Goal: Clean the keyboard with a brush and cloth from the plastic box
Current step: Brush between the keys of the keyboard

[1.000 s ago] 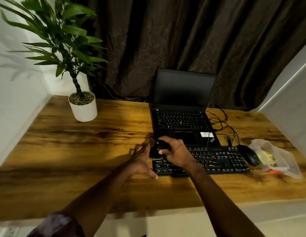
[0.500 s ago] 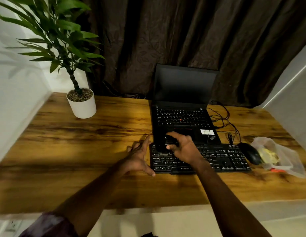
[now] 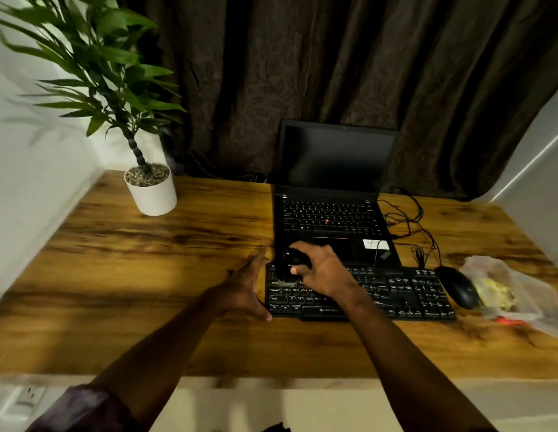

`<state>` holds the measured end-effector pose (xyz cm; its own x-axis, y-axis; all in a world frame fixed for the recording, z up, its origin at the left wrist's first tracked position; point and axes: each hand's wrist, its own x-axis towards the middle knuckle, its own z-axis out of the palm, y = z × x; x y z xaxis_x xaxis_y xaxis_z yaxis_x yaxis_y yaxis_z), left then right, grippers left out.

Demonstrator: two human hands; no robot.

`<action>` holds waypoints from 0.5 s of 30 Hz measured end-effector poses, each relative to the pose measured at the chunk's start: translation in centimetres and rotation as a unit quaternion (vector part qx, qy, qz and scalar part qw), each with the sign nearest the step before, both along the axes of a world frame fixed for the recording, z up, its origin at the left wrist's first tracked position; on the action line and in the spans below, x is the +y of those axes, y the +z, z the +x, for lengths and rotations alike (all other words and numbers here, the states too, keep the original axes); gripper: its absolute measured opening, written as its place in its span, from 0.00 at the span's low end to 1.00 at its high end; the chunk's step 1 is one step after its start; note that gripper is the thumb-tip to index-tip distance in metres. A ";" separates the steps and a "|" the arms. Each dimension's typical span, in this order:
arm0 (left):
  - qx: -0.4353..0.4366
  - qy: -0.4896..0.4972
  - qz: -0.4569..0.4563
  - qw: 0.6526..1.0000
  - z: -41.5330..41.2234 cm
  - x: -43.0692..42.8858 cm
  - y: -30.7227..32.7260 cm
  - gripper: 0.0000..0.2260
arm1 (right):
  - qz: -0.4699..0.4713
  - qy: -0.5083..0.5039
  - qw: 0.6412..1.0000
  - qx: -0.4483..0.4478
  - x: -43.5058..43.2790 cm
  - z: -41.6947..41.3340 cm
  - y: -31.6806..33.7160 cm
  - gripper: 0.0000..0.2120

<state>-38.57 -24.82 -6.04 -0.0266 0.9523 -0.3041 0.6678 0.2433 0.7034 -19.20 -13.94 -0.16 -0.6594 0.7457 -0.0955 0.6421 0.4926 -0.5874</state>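
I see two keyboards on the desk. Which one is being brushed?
The separate black keyboard in front: the right hand holds the brush on its left end. The laptop's own keyboard lies behind, no hand on its keys.

The right hand [image 3: 323, 273] swept the brush [image 3: 298, 260] slightly right over the keyboard's [image 3: 396, 291] upper-left keys, then back left.

Wooden desk [image 3: 146, 291], dark curtain [image 3: 302, 73] behind, white walls [image 3: 28, 182].
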 end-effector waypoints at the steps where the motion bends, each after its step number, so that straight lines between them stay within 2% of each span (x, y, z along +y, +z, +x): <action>1: 0.007 0.000 0.001 1.000 -0.1 0.0 0.0 0.71 | 0.004 0.009 1.000 0.003 -0.1 -0.1 0.0 0.23; 8: 0.060 0.017 -0.035 0.997 0.6 0.2 0.5 0.68 | -0.012 0.050 0.998 0.044 -2.5 -3.1 0.3 0.19; 11: 0.018 0.010 -0.023 1.000 0.2 0.2 0.3 0.71 | -0.025 0.028 0.998 0.059 -2.0 -2.1 0.6 0.21; 15: -0.021 -0.006 -0.011 1.000 0.0 -0.1 0.5 0.72 | -0.004 -0.005 1.000 -0.004 -0.6 0.8 1.1 0.25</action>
